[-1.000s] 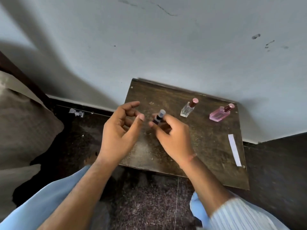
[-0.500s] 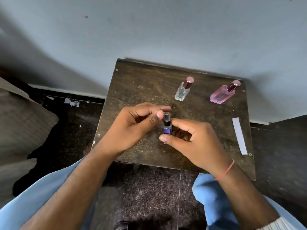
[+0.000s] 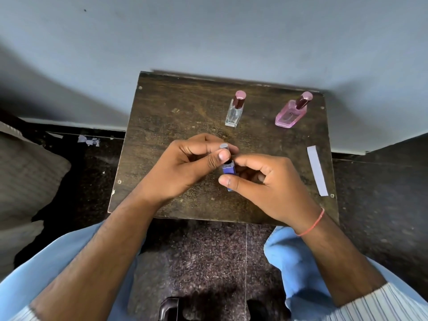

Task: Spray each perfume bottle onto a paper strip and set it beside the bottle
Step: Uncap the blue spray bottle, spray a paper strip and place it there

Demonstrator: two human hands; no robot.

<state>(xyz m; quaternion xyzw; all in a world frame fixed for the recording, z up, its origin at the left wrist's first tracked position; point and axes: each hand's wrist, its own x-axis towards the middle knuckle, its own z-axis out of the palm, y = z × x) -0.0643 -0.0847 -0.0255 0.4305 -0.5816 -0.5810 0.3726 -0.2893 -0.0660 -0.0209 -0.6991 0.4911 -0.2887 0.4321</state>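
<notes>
Three perfume bottles show in the head view: a small blue bottle [image 3: 228,169] held over the middle of the wooden stool top [image 3: 162,126], a clear bottle with a maroon cap [image 3: 235,111] standing upright toward the far edge, and a pink bottle with a maroon cap [image 3: 292,112] standing to its right, well apart from it. There is one paper strip [image 3: 317,170], white and narrow, lying flat near the stool's right edge, apart from all three bottles. Two hands work at the centre. The right hand [image 3: 271,191] grips the blue bottle's body, thumb curled across its near side and fingers wrapped behind. The left hand [image 3: 183,167] pinches the small grey cap [image 3: 224,146] between thumb and forefinger, just above the bottle's dark neck; whether the cap is fully off or only lifted cannot be told. A thin red thread [image 3: 312,224] circles the right wrist. Against the frame half a second earlier, the left thumb and forefinger have closed on the cap, which now sits a little higher above the blue body, exposing the dark neck; the right hand's hold on the bottle is unchanged. The clear bottle, the pink bottle and the strip keep the same places on the stool. A few scraps of torn paper [image 3: 89,140] lie on the dark floor to the left.
</notes>
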